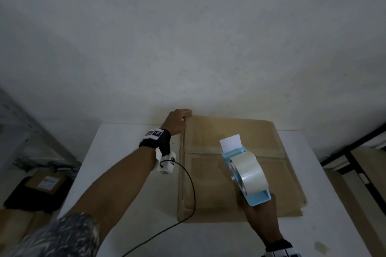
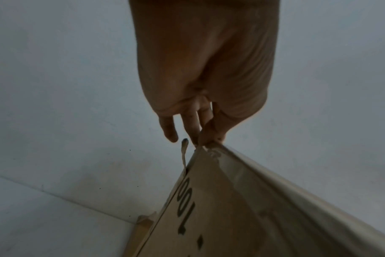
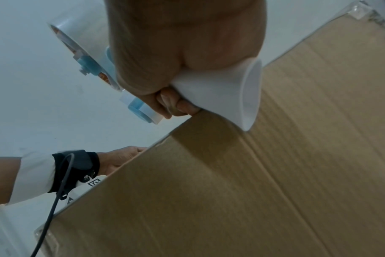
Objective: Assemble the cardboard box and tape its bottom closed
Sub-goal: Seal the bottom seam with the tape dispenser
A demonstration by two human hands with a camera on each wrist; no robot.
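Note:
The brown cardboard box (image 1: 240, 173) stands on the white table (image 1: 129, 173) with its closed flaps facing up; clear tape shows along the seams. My left hand (image 1: 179, 119) grips the box's far left corner, and in the left wrist view my fingers (image 2: 207, 135) pinch that corner of the box (image 2: 231, 217). My right hand (image 1: 259, 213) holds a light blue tape dispenser (image 1: 246, 171) with a clear roll just above the box's top, its front end pointing away from me. In the right wrist view my fingers (image 3: 171, 104) curl round its white handle (image 3: 226, 97) over the box (image 3: 231, 191).
A pale wall rises right behind the table. The black cable (image 1: 191, 190) from my left wrist crosses the box's left edge. A black bag with a parcel (image 1: 39, 190) lies on the floor at the left, below a metal shelf. Cardboard sheets (image 1: 359, 183) stand at the right.

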